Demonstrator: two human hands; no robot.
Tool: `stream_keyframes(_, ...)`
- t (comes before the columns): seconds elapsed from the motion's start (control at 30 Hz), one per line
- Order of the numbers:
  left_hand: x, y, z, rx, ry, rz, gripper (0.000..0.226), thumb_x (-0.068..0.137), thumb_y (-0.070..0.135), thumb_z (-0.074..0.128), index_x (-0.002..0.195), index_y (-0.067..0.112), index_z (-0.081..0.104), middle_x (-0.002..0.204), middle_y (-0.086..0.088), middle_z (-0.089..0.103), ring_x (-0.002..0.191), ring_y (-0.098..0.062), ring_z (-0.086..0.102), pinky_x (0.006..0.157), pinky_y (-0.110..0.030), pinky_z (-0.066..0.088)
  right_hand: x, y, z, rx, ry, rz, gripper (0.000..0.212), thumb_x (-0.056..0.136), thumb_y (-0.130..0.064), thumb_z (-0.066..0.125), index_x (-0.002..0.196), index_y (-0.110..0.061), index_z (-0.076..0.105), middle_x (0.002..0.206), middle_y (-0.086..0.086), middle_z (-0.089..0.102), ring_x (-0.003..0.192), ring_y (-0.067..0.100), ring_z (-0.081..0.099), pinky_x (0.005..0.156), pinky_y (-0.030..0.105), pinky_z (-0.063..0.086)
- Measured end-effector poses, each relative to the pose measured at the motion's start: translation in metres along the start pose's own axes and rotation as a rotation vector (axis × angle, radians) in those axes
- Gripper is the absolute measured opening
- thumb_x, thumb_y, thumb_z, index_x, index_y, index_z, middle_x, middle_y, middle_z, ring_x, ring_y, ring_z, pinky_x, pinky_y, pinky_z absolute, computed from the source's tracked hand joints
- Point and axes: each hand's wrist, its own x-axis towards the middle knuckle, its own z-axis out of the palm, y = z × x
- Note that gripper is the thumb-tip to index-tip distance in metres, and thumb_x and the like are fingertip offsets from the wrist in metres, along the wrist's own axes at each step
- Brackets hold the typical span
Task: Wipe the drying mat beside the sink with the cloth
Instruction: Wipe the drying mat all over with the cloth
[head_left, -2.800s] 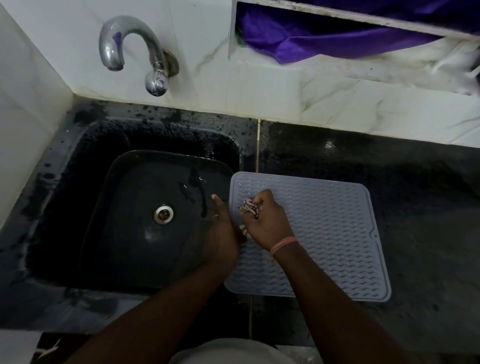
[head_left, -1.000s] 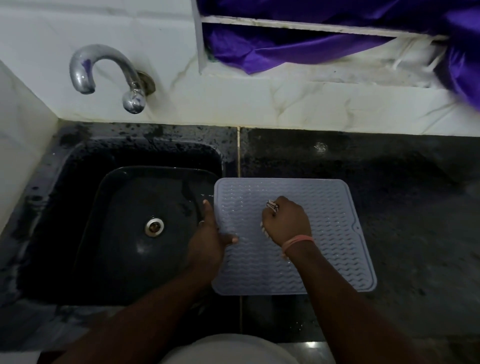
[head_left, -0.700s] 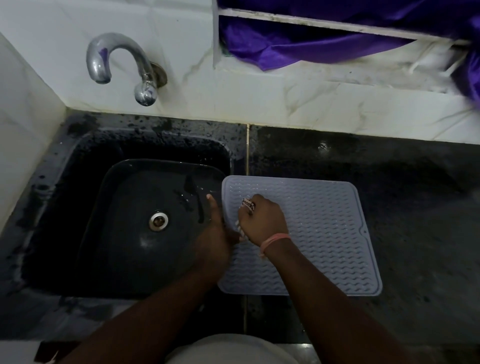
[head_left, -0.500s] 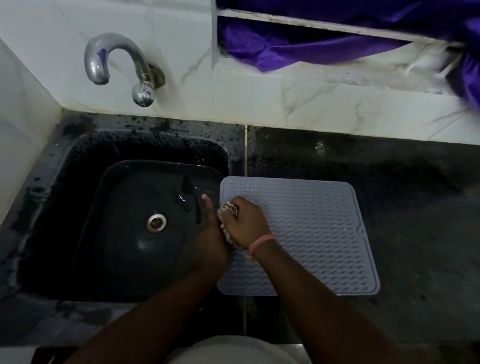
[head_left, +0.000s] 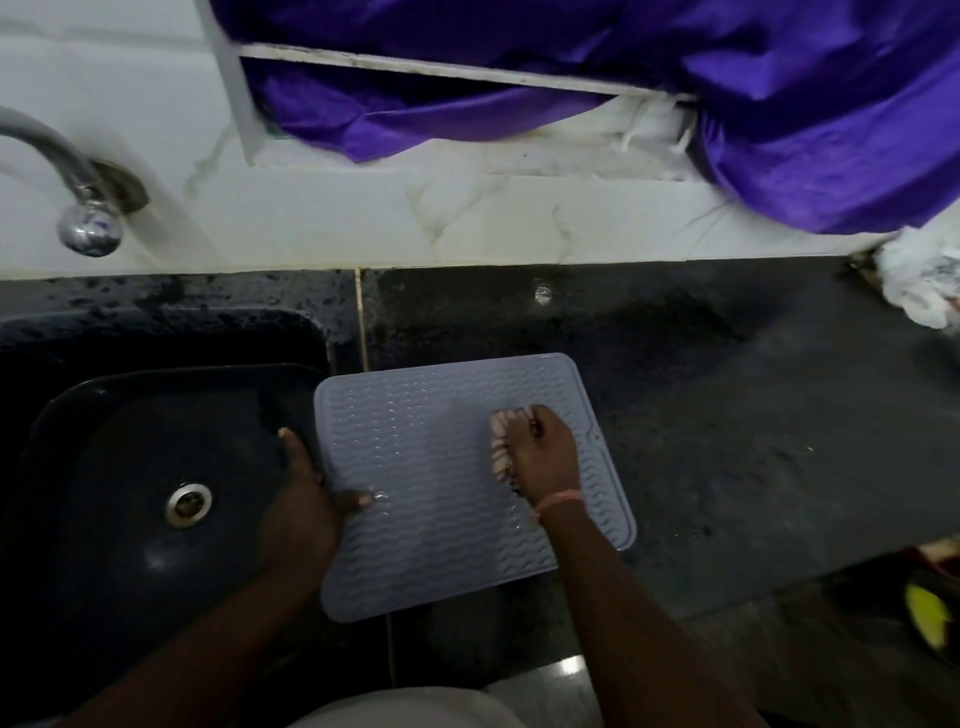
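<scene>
Head view: drying mat (head_left: 441, 478) sits at frame centre, flat on the dark counter (head_left: 727, 415), its left edge butted against the rim of the black sink (head_left: 130, 467). Mat is pale grey-blue, rectangular with rounded corners, raised border, wavy ridge pattern across the whole face, small notch in the right edge. A few wet glints show near the lower-left area.

Right hand (head_left: 540, 457) is on the right half of the mat, fingers curled tight around a bunched cloth (head_left: 501, 441), pressing it onto the ridges. Cloth is light with dark stripes, mostly hidden under the fist; only its left side shows. Pink band on that wrist.

Left hand (head_left: 306, 499) grips the mat's left edge: thumb lies on top of the mat pointing right, fingers run along the edge over the sink side.

Chrome tap (head_left: 83, 208) at upper left on the white marbled wall. Purple fabric (head_left: 779, 104) hangs across the upper right. Crumpled white material (head_left: 919, 286) at the far right edge of the counter.
</scene>
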Motion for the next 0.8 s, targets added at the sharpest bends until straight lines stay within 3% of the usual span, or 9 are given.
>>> stream_keyframes(0.1, 0.002, -0.002, 0.002, 0.008, 0.004, 0.010, 0.130, 0.075, 0.038, 0.084, 0.155, 0.038, -0.018, 0.139, -0.016, 0.059, 0.122, -0.038, 0.059, 0.091, -0.047, 0.045, 0.011, 0.022, -0.044, -0.151, 0.157, 0.016, 0.027, 0.096, -0.030, 0.062, 0.076, -0.013, 0.060, 0.069, 0.000, 0.065, 0.066, 0.014, 0.062, 0.063, 0.028, 0.047)
stream_keyframes(0.2, 0.003, -0.002, 0.003, 0.013, 0.012, 0.030, 0.130, 0.075, 0.035, 0.084, 0.155, 0.036, -0.018, 0.142, -0.014, 0.058, 0.123, -0.036, 0.058, 0.091, -0.045, 0.045, 0.020, 0.033, -0.069, -0.209, 0.206, 0.022, 0.019, 0.094, -0.031, 0.066, 0.082, -0.016, 0.063, 0.073, -0.005, 0.066, 0.072, 0.016, 0.064, 0.062, 0.020, 0.046)
stream_keyframes(0.4, 0.003, -0.001, 0.004, 0.010, 0.019, 0.020, 0.129, 0.075, 0.036, 0.084, 0.154, 0.040, -0.018, 0.142, -0.012, 0.057, 0.122, -0.036, 0.059, 0.091, -0.046, 0.046, 0.034, 0.036, -0.073, -0.334, 0.132, -0.010, 0.022, 0.095, -0.031, 0.064, 0.094, -0.009, 0.066, 0.091, 0.011, 0.071, 0.085, 0.027, 0.066, 0.077, 0.036, 0.053)
stream_keyframes(0.6, 0.000, -0.001, 0.003, 0.034, 0.027, 0.037, 0.127, 0.075, 0.034, 0.083, 0.155, 0.040, -0.016, 0.127, -0.012, 0.066, 0.111, -0.038, 0.064, 0.082, -0.042, 0.047, 0.047, 0.023, -0.070, -0.513, 0.092, -0.014, 0.024, 0.093, -0.028, 0.062, 0.085, -0.005, 0.062, 0.082, 0.014, 0.068, 0.077, 0.033, 0.063, 0.063, 0.028, 0.039)
stream_keyframes(0.8, -0.005, 0.005, 0.001, 0.013, 0.022, 0.051, 0.127, 0.076, 0.030, 0.083, 0.157, 0.033, -0.014, 0.134, -0.011, 0.063, 0.116, -0.034, 0.063, 0.090, -0.042, 0.049, 0.046, 0.002, -0.052, -0.561, 0.044, -0.011, 0.026, 0.090, -0.032, 0.059, 0.083, -0.008, 0.061, 0.083, 0.013, 0.068, 0.078, 0.032, 0.064, 0.071, 0.035, 0.054)
